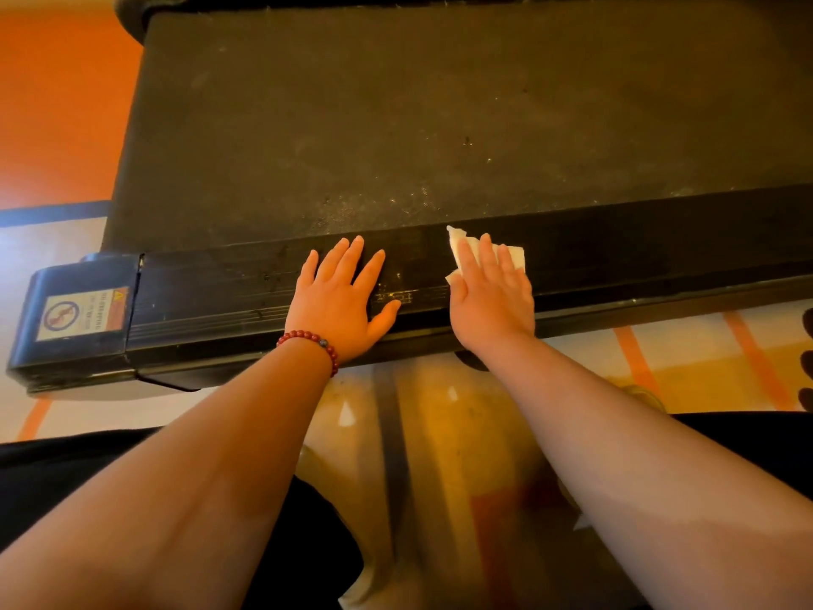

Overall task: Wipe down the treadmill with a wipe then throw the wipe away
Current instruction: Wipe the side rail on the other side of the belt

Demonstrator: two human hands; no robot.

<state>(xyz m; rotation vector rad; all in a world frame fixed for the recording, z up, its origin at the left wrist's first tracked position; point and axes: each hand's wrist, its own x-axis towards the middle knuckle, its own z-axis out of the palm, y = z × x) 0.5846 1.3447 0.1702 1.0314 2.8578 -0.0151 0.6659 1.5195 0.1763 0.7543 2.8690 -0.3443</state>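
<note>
On the near side rail (211, 297) of the treadmill (396, 178), the right hand (495, 301) is pressing a white wipe (515, 256) flat under straight, spread fingers, and the wipe's corners are peeking out past the fingertips at the edge of the dusty black belt (484, 81). Just beside it, the left hand (341, 297), wearing a red bead bracelet (310, 339), is lying open and flat on the same rail, holding nothing and not touching the wipe. Over at the rail's left end, a warning sticker (83, 314) is showing on the black end cap (53, 279).
</note>
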